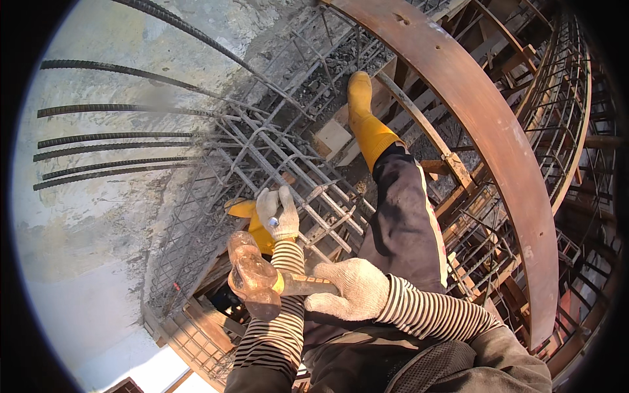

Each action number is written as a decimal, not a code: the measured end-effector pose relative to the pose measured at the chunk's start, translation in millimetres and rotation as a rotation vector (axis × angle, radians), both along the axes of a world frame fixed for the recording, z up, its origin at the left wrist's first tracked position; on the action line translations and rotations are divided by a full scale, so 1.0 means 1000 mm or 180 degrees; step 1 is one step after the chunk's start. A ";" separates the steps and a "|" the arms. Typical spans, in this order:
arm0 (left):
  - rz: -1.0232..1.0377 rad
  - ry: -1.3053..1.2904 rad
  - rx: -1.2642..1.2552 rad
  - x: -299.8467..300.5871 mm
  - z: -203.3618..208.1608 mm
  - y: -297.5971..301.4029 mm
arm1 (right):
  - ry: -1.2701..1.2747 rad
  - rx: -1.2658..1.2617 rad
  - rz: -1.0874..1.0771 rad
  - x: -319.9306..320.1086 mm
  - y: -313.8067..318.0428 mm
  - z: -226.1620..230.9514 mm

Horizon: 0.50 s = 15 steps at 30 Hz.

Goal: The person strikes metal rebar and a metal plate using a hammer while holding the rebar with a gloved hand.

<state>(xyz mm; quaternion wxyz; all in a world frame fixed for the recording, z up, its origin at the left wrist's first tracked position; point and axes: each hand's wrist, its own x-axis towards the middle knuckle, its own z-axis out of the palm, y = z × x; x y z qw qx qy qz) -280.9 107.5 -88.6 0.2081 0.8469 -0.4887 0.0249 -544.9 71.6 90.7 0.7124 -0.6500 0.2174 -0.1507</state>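
Note:
My right hand [354,290], in a pale knit glove, is closed round the short handle of a hammer [254,275]. Its heavy, worn, rusty-brown head lies above my left forearm in this view. My left hand [278,213], gloved too, is by the long bars of a rebar cage [288,160]. Its fingers are curled, and a small shiny rounded end shows between them; the rest of what it grips is hidden. Wire ties and stirrups cross the bars just beyond. Striped sleeves cover both forearms.
Several ribbed bars [124,110] jut out at the left over a pale concrete surface [98,216]. A broad curved brown board or beam [485,111] arches along the right. My yellow boots [370,124] stand among rubble and timber. More rebar cages [557,118] lie beyond the beam.

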 end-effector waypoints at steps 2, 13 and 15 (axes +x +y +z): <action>-0.0032 0.0069 0.0154 -0.004 0.007 0.001 | 0.0454 0.0047 0.0284 0.003 0.006 -0.030; -0.0202 -0.0141 -0.0242 -0.010 0.001 -0.004 | 0.0508 0.0232 -0.0033 0.006 0.003 -0.039; 0.1058 0.1264 -0.0262 -0.001 -0.004 0.000 | 0.0975 0.0950 0.0306 0.007 -0.013 -0.053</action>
